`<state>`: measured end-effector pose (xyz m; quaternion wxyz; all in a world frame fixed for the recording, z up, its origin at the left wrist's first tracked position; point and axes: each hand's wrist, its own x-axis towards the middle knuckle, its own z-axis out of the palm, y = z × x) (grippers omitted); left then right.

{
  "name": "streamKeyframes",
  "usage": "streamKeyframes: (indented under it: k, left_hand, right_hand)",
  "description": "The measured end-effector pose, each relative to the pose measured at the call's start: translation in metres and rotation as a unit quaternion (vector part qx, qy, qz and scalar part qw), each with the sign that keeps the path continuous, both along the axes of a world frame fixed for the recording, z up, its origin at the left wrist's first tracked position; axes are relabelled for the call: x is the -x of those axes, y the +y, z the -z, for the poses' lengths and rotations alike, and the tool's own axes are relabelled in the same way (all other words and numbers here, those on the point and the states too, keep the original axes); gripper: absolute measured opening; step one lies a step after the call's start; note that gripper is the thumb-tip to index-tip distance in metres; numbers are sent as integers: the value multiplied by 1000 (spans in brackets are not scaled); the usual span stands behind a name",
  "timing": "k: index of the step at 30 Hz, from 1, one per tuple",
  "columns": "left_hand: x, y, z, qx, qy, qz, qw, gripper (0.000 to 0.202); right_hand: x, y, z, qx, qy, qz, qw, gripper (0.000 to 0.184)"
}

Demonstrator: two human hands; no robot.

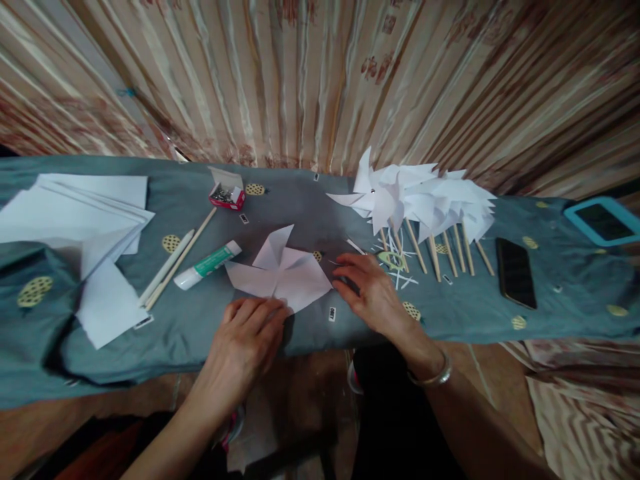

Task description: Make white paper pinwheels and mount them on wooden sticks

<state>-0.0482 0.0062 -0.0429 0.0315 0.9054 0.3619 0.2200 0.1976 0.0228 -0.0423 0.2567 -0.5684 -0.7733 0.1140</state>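
Observation:
A white paper pinwheel (300, 277) with folded blades lies flat on the cloth in front of me. My left hand (250, 337) is at its lower edge, fingers bent and pressed together on the paper. Just right of the pinwheel is my right hand (370, 290), its thumb and fingers apart and slightly curled. Green-handled scissors (393, 261) lie right behind that hand, partly covered by it. A thin light tip shows beyond the fingertips; whether it belongs to the scissors is hard to tell. Thin white paper strips (406, 280) are scattered around the scissors.
Several finished pinwheels on sticks (425, 200) are heaped at the back right. A phone (516, 273) and a blue-framed tablet (603, 220) lie farther right. Leftward are a glue stick (207, 265), wooden sticks (183, 257), an open red box of pins (227, 193) and paper sheets (95, 207).

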Motion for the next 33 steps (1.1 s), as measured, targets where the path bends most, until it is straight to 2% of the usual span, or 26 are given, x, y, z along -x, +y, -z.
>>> streamKeyframes:
  k: [9, 21, 28, 33]
  left_hand:
    - [-17, 7, 1, -1, -6, -4, 1000, 17]
    - [-21, 1, 3, -22, 16, 22, 999, 18]
    - [-25, -17, 2, -26, -42, 68, 996, 15]
    - [-26, -27, 0, -3, -52, 87, 995, 18]
  right_hand:
    - [9, -10, 0, 38, 56, -5, 998, 15]
    - [-11, -21, -8, 36, 86, 4, 996, 21]
    - [-19, -43, -10, 116, 93, -62, 987, 45]
    - [-16, -47, -10, 150, 110, -94, 978, 36]
